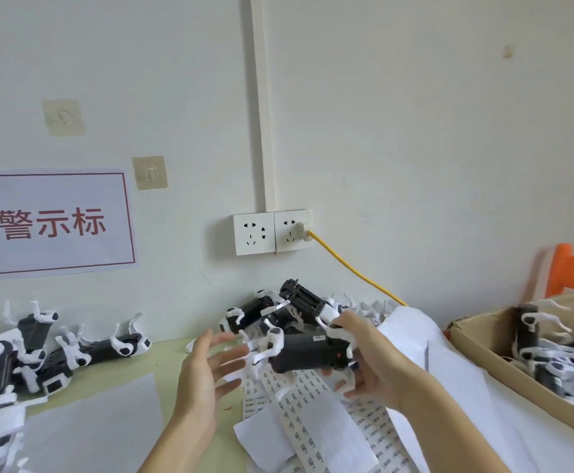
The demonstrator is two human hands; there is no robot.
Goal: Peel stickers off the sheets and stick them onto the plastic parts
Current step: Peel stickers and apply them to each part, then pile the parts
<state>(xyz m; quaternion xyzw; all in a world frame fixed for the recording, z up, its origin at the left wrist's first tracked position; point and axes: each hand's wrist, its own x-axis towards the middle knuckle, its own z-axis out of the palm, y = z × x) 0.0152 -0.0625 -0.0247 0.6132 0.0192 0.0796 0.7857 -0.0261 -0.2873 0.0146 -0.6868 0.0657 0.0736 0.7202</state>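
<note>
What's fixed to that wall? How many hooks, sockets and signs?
Hooks: 2
Sockets: 2
Sign: 1
Total: 5

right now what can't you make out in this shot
- Head view: print on the white sticker sheets is too small to read.
- Left hand is motion-blurred; whether it carries a sticker cannot be told.
- Black-and-white plastic part: its far end is covered by the right hand and its grip.
- Brown cardboard box is cut off by the right edge; its contents are blurred.
</note>
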